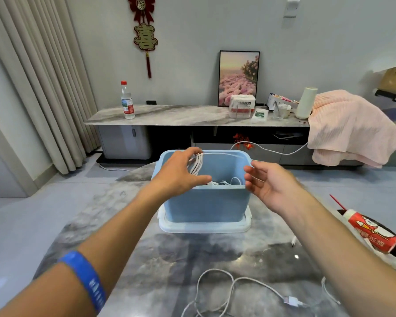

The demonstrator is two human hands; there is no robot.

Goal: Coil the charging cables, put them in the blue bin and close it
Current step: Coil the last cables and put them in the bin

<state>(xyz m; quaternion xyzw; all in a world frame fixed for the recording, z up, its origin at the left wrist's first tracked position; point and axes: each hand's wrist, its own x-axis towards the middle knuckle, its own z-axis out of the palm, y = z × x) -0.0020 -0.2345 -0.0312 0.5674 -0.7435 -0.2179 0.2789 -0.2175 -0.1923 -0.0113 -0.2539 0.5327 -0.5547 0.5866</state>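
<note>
The blue bin (206,204) stands open on the marble table, resting on its pale lid (205,227). My left hand (181,172) grips a coiled white cable (196,164) over the bin's left rim. A strand of that cable stretches right along the far rim. My right hand (264,181) hovers beside the bin's right rim, fingers relaxed, holding nothing. More white cable (226,182) lies inside the bin. A loose white charging cable (226,287) with a plug sprawls on the table near me.
A red and white carton (373,234) with a red straw lies at the table's right edge. Behind stands a low cabinet (160,116) with a water bottle (127,101), a framed picture (238,77), boxes, cups and a pink blanket (350,131). Another white cord (272,151) runs behind the bin.
</note>
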